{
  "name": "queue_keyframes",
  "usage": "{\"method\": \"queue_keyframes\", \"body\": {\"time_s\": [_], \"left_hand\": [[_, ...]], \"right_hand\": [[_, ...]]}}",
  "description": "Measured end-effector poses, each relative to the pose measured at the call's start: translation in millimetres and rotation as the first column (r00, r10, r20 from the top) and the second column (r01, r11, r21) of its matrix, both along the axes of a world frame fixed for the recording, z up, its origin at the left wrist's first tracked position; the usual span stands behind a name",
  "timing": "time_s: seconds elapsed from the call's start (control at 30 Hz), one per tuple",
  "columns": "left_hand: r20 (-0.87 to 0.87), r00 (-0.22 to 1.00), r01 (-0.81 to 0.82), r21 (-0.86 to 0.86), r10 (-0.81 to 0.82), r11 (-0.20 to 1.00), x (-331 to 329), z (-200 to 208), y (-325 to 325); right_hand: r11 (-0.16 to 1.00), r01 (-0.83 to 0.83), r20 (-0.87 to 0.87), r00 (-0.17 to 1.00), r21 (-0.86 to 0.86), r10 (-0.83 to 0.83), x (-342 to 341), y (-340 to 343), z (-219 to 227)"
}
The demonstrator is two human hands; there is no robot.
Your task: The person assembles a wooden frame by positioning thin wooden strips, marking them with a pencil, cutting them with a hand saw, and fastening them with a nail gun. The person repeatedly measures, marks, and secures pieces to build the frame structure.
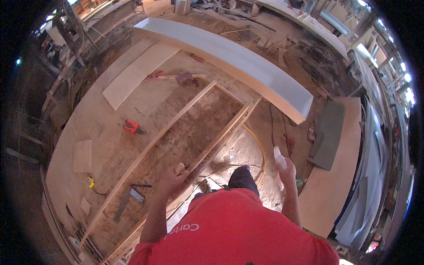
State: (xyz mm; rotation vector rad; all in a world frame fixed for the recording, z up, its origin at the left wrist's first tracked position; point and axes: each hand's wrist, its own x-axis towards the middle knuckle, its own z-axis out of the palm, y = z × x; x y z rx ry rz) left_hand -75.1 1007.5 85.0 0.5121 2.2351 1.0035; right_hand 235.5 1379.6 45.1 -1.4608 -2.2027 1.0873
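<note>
A long, narrow wooden frame (221, 138) of thin rails lies across the worktable in front of me. My left hand (173, 180) is closed around its near rail, with the fingertips partly hidden. My right hand (287, 171) is raised to the right of the frame, over the floor. It grips a white plastic squeeze bottle (278, 154) with a narrow tip pointing up and away from me. Across the far end of the table rests a long shallow tray-like box (229, 51) with a white inside and wooden sides.
On the dusty table (101, 145) lie red-handled pliers (131, 126), a hammer (187, 78), a yellow tape measure (90, 182), a try square (137, 194) and a pale board (139, 73). A yellow hose (262, 152) curves over the floor. Boards (342, 176) stand at the right.
</note>
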Motion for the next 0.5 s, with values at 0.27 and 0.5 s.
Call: {"method": "queue_keyframes", "body": {"time_s": [0.27,0.5], "left_hand": [[-0.091,0.942,-0.335,-0.264,0.322,0.905,-20,8,62],[-0.238,0.862,-0.495,-0.216,0.447,0.841,-17,-34,148]], "right_hand": [[0.928,-0.371,-0.129,0.920,0.020,0.370,-228,158,-55],[0.640,-0.698,0.384,0.714,0.322,0.585,-363,178,-9]]}}
